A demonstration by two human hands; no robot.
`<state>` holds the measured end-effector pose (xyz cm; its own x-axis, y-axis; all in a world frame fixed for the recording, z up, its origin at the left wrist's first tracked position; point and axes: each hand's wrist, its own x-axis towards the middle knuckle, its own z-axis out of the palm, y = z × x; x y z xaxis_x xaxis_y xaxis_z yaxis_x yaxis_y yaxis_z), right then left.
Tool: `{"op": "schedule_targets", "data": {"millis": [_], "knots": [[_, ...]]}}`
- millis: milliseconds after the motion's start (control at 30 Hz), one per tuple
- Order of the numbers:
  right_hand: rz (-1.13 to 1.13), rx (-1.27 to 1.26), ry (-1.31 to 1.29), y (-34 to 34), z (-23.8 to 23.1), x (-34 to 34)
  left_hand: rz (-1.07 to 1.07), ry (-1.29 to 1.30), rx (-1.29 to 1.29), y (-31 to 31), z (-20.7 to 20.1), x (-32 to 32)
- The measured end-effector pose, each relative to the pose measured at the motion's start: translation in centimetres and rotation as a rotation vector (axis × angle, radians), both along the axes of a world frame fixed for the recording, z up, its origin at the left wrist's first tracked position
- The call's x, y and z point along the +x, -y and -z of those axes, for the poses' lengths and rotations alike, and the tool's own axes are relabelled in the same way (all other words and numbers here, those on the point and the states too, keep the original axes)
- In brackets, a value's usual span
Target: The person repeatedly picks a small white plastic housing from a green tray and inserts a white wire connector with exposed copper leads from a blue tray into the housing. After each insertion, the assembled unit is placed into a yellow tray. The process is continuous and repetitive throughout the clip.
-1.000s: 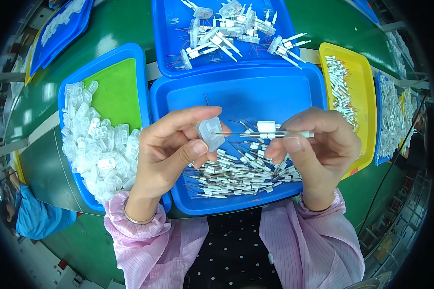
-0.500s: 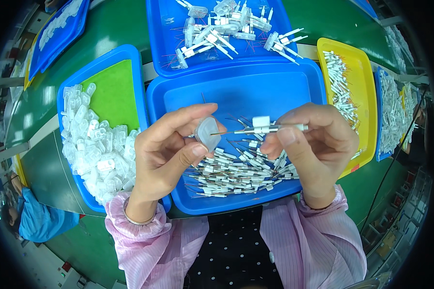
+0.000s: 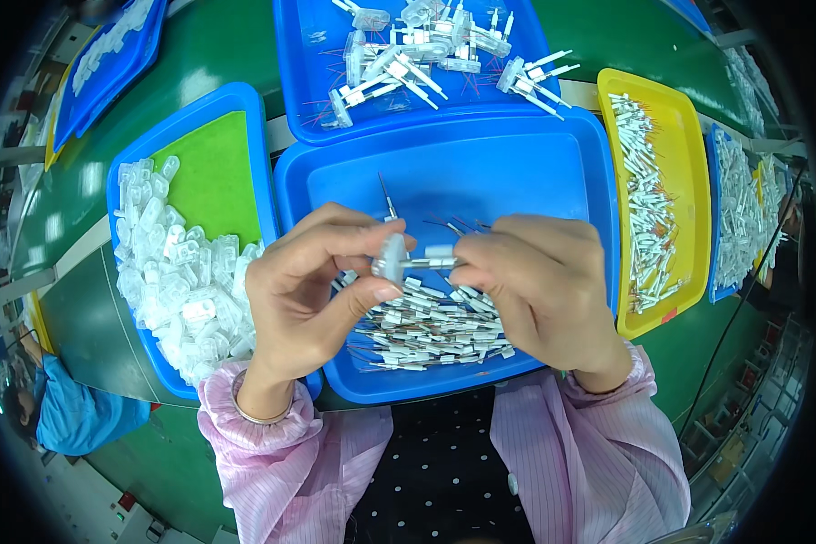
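Observation:
Between thumb and fingers, my left hand (image 3: 313,281) grips a clear plastic cap (image 3: 391,259) seen nearly edge-on. My right hand (image 3: 544,286) pinches a slim white-and-metal wired part (image 3: 431,262), whose left end meets the cap; how deep it sits inside, I cannot tell. Both hands are above a blue tray (image 3: 453,150), which has a pile of similar white wired parts (image 3: 435,331) toward its near side. A single wired part (image 3: 387,195) stands up just beyond my left fingertips.
On the left, a blue tray with a green base (image 3: 210,177) holds many clear caps (image 3: 186,281). Beyond, another blue tray (image 3: 310,82) carries assembled cap-and-wire pieces (image 3: 408,63). To the right is a yellow tray (image 3: 689,199) of white wired parts. A person in blue (image 3: 86,408) is at far left.
My right hand has moved left, bringing the wired part up against the cap. My left hand has turned the cap from a tilted face to nearly edge-on.

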<state>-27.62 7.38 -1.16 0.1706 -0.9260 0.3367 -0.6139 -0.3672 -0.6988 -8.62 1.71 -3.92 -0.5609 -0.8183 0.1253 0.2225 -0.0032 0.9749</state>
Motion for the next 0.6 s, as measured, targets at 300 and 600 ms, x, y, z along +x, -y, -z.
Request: {"op": "schedule_targets", "data": {"millis": [300, 600], "knots": [[-0.032, 0.2, 0.081, -0.1, 0.7, 0.1, 0.017, 0.085, -0.118, 0.0, 0.7, -0.1], [-0.008, 0.147, -0.003, -1.1, 0.6, 0.5, -0.018, 0.152, -0.176, -0.5, 0.7, -0.1]]}}
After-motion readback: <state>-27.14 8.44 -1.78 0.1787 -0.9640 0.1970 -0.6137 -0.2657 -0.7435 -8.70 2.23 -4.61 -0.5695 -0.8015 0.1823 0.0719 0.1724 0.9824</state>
